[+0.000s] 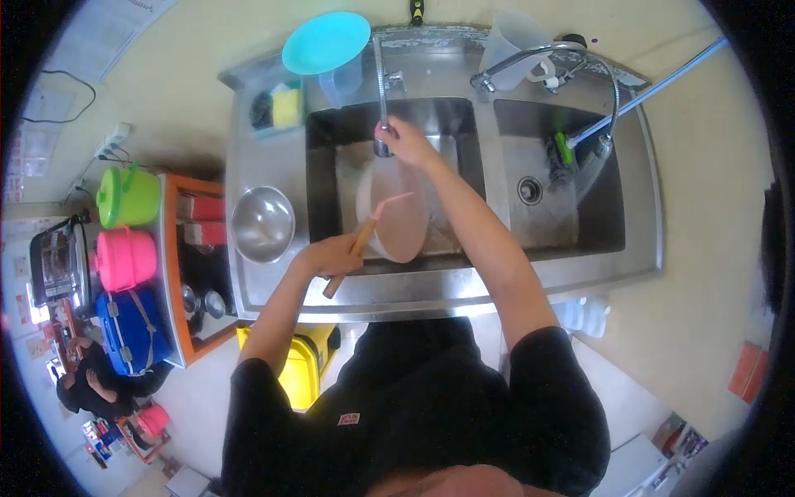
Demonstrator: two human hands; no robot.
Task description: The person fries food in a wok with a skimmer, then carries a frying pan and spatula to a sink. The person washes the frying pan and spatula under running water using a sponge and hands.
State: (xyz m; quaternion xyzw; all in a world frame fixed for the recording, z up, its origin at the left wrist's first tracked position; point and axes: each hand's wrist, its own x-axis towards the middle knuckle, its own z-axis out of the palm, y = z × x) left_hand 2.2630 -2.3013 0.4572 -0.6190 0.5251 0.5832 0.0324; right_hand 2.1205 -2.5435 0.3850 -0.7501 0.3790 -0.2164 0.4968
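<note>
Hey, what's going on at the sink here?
A person stands at a steel double sink. Their right hand grips the end of the flexible spray hose over the left basin, aiming it down at a pale round bowl resting there. Their left hand holds a wooden-handled utensil with a pink tip at the bowl's rim. A metal bowl sits on the counter to the left, and a turquoise plate stands behind the sink.

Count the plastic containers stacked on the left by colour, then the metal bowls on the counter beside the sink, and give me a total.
Green container: 1
Pink container: 1
Blue container: 1
Metal bowl: 1
Total: 4
</note>
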